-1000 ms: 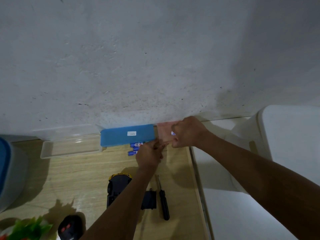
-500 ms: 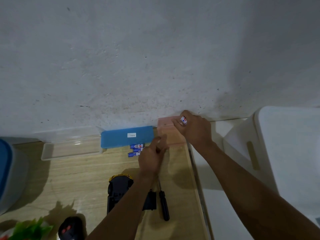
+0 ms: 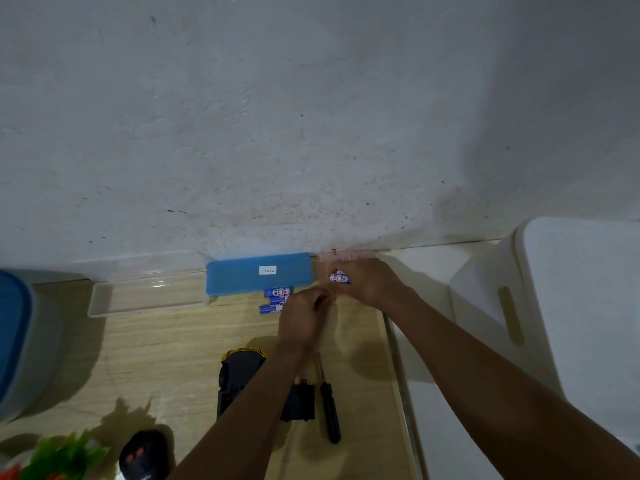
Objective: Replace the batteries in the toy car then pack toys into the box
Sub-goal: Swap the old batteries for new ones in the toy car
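1. Far left edge: blue-lidded tub [image 3: 14, 341]. Lower left corner: a green toy [image 3: 59, 455] and a black remote w/ red buttons [image 3: 143, 455], both blurred.
2. Left of centre, along the wall: clear tray [image 3: 149, 296], w/ a blue case [image 3: 258, 273] just beside it. Loose batteries [image 3: 275, 300] lie just below the blue case.
3. Bottom centre: toy car [image 3: 239, 379], black w/ a yellow end, apparently underside up. Its long axis runs up-down the frame. A black cover [image 3: 298, 401] & a screwdriver [image 3: 329, 403] lie just right of it.
4. Centre: left hand [image 3: 301, 317], fingers curled, tips meeting the right hand. Can't tell if it pinches anything. Its forearm crosses over the car.
5. Right of centre: right hand [image 3: 367, 284] grasps the held batteries [image 3: 340, 277], blue & white, over a pink clear case [image 3: 346, 258] at the wall.
6. Far right: white box [image 3: 554, 306].
7. Key relation: the car sits below both hands in the frame. The left hand is nearer to it. The right hand, w/ the cells, would probably need to come down & left to reach it.
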